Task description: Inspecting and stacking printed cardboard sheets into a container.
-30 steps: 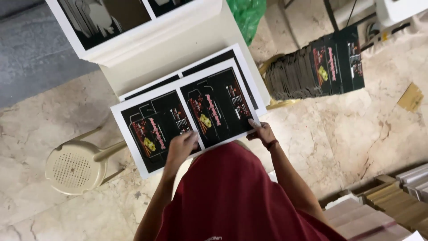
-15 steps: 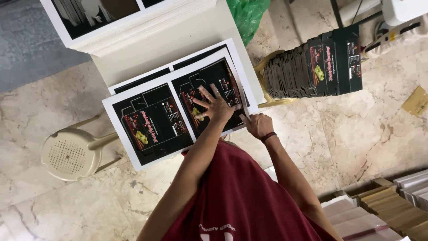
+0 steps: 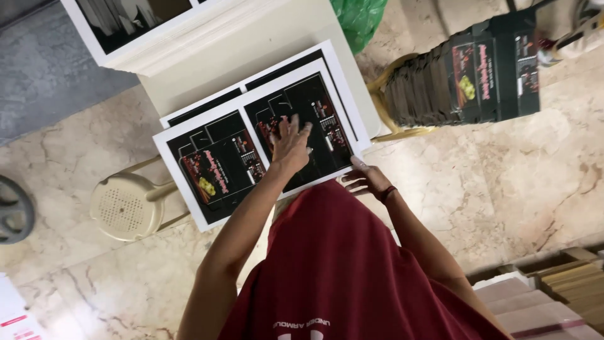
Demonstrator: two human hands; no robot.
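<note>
Left hand [image 3: 290,146] flat, fingers spread, on printed sheet [image 3: 251,151]; right hand [image 3: 368,181] (seemingly loose) touches its corner.

printed sheet [image 3: 251,157] | white-bordered, two black carton prints | flat atop stack, tilted

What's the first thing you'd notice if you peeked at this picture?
The big black printed sheet with white edges, lying mid-picture on a pale table. The left hand presses flat on it while the right hand touches its near corner. At upper right stands a stack of black folded boxes.
</note>
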